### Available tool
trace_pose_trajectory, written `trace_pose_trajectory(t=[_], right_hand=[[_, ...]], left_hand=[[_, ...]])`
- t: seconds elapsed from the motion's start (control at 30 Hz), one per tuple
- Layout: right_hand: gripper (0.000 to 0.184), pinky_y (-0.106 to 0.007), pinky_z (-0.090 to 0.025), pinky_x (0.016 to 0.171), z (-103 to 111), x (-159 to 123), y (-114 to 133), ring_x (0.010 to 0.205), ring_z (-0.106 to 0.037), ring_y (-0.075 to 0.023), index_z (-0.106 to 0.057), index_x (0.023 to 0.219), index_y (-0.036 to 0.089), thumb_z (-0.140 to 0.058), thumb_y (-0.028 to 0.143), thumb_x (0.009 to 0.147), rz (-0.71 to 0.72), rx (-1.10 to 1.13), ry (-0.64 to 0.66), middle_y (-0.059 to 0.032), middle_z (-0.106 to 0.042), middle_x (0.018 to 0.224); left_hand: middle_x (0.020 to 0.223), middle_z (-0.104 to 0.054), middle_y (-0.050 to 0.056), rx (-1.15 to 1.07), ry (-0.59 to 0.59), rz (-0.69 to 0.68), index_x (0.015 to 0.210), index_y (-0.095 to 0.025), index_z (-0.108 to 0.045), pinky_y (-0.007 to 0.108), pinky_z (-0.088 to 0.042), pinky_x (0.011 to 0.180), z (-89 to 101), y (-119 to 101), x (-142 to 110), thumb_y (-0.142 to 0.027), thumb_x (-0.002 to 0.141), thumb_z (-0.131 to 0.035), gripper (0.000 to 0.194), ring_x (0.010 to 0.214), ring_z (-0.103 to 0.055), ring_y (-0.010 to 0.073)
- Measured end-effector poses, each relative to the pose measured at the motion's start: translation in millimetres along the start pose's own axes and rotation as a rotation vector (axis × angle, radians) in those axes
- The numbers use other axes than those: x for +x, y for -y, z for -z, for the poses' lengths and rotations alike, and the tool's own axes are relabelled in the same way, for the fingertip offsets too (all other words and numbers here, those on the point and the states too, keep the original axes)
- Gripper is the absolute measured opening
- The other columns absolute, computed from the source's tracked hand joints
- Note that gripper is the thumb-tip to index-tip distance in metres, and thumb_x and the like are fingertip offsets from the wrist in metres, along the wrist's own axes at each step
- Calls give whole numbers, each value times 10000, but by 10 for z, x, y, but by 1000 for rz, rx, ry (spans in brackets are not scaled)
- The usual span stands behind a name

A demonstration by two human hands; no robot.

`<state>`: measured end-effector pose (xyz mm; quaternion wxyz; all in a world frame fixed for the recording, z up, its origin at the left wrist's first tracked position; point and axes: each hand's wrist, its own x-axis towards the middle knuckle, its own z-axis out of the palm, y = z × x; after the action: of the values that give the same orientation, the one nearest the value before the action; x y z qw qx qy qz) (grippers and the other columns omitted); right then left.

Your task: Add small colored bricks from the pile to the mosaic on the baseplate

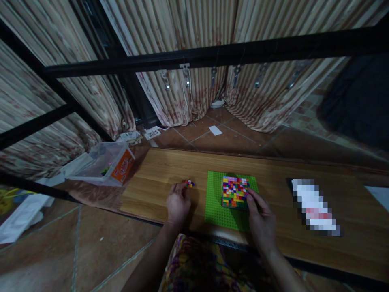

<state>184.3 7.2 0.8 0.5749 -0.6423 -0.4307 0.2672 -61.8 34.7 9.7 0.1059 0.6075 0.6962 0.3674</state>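
A green studded baseplate (pixel 217 205) lies on a low wooden board (pixel 158 174). On it stands a square block of many-coloured small bricks (pixel 234 191). My right hand (pixel 260 219) rests at the block's lower right corner, fingers curled against its side. My left hand (pixel 178 201) lies on the board to the left of the plate, fingers bent around a few small coloured bricks (pixel 190 183) at its fingertips.
A clear plastic box with an orange label (pixel 106 164) sits on the floor to the left. A blurred-out flat object (pixel 316 207) lies on the board at right. Black metal bars (pixel 194 56) cross overhead, with curtains behind. Papers lie scattered on the tiled floor.
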Motion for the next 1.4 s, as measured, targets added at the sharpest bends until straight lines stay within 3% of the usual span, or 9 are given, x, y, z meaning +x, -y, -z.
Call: trace_pose_trajectory(t=[0.23, 0.47, 0.7, 0.8, 0.87, 0.97, 1.07, 1.27, 1.4], right_hand=[[386, -446, -437, 974, -4, -9, 8, 1080, -603, -238, -702, 1104, 224, -601, 478, 832, -3, -13, -7, -86, -678, 1165], [372, -430, -441, 966, -21, -20, 54, 1069, -591, -228, -699, 1096, 219, -596, 468, 840, 21, -11, -9, -86, -660, 1161], [372, -446, -437, 973, -16, 3, 55, 1080, -590, -235, -688, 1118, 211, -591, 452, 852, 2, 40, -25, -87, -658, 1150], [351, -448, -446, 953, 60, -48, 110, 1072, -587, -238, -673, 1140, 220, -591, 421, 863, 71, 3, -101, -83, -651, 1133], [285, -438, -443, 955, 129, -143, 186, 1074, -583, -234, -687, 1099, 243, -602, 381, 865, 170, -63, -98, -71, -645, 1120], [183, -401, -477, 909, 218, -340, 306, 1025, -605, -226, -719, 1004, 286, -615, 345, 865, 250, -109, 82, -51, -663, 1062], [185, -376, -501, 868, 261, -499, 376, 1011, -614, -228, -719, 1018, 299, -623, 341, 866, 214, -160, 269, -49, -674, 1055], [175, -326, -506, 806, 304, -534, 407, 947, -612, -201, -711, 1001, 291, -563, 325, 916, 185, -135, 421, -36, -671, 964], [144, -316, -494, 802, 354, -497, 438, 954, -603, -198, -698, 987, 288, -588, 334, 907, 175, -129, 431, -33, -663, 979]], left_hand=[[1069, -635, 88, 129, 32, -189, 1040, -202, -646, 387, -492, 905, -94, -176, 67, -148, 833, -534, 242, 1007, -586, 230], [1017, -629, 95, 276, 98, -230, 878, -204, -667, 421, -470, 851, -129, -204, 225, -161, 823, -548, 138, 923, -572, 251], [1001, -651, 78, -13, 99, -248, 926, -200, -636, 350, -486, 858, -5, -422, 56, -182, 895, -474, 166, 940, -606, 206], [878, -672, 32, -296, 238, -111, 903, -212, -640, 282, -504, 766, -3, -594, -198, -236, 888, -501, 142, 826, -635, 163], [791, -669, 18, -523, 329, 92, 842, -195, -652, 260, -509, 701, -56, -690, -391, -287, 844, -563, 129, 747, -633, 149], [652, -642, -5, -836, 452, 447, 766, -165, -664, 242, -498, 609, -146, -805, -611, -360, 733, -685, 199, 614, -600, 127], [597, -632, -11, -1003, 528, 676, 735, -146, -682, 211, -459, 556, -172, -896, -691, -412, 615, -792, 312, 546, -559, 97], [556, -619, -6, -1158, 622, 828, 697, -139, -669, 195, -422, 522, -174, -975, -681, -454, 515, -861, 412, 516, -534, 84], [576, -622, -13, -1184, 615, 850, 701, -144, -651, 204, -429, 526, -200, -1015, -689, -426, 502, -877, 413, 518, -547, 89]])
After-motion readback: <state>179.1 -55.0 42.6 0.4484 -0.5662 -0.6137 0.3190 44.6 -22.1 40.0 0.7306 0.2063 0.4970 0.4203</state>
